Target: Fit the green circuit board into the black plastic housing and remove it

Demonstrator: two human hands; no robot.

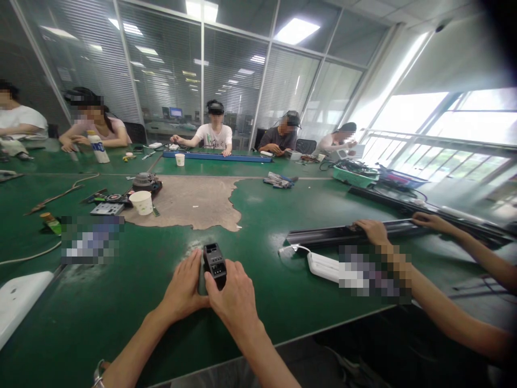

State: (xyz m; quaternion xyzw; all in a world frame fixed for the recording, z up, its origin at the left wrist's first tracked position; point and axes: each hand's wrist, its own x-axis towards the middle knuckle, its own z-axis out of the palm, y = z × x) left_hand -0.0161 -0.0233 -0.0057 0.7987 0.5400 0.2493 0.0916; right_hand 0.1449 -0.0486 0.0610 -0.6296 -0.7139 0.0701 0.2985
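Observation:
In the head view, a small black plastic module [215,263] with slots and terminal-like openings on its face stands tilted between my hands over the green table. My right hand [237,293] is closed around its right side and near end, thumb on the near left edge. Along the left side rests my left hand [183,283], its fingers stretched out and its thumb reaching towards my right hand. The left fingertips are close beside the module; whether they touch it I cannot tell. The module's underside is hidden.
A brown board [189,202] lies ahead, with a paper cup [141,203] and electronic parts at its left. At right, a co-worker's hands [374,231] rest on a long black bar [323,233]. Near it lies a white power strip [323,267]. Several people sit across the table.

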